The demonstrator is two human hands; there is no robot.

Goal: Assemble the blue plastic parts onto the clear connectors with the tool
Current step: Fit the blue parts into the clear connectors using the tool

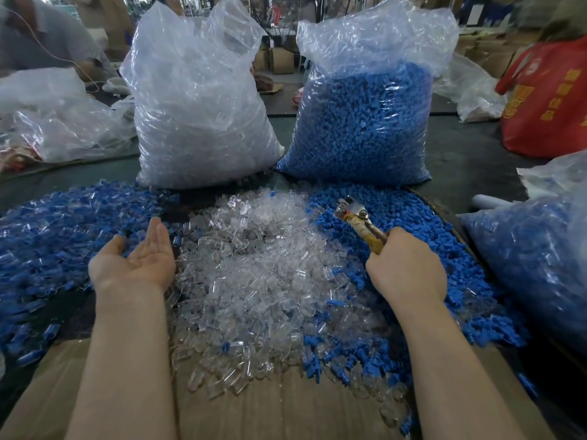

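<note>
A heap of clear connectors (260, 274) lies in the middle of the table. Loose blue plastic parts (409, 217) are piled to its right. On the left spreads a pile of assembled blue-and-clear pieces (57, 230). My left hand (136, 262) rests palm up and empty between the assembled pile and the clear heap, fingers apart. My right hand (406, 268) grips the handles of a plier-like tool (359, 220), its metal jaws pointing up and left over the blue parts. Nothing shows between the jaws.
Two tall plastic bags stand at the back: one of clear connectors (197, 122), one of blue parts (365, 122). Another bag of blue pieces (533, 265) lies at the right. Cardboard (286, 414) covers the near edge. A red bag (549, 96) and another person (38, 36) are beyond.
</note>
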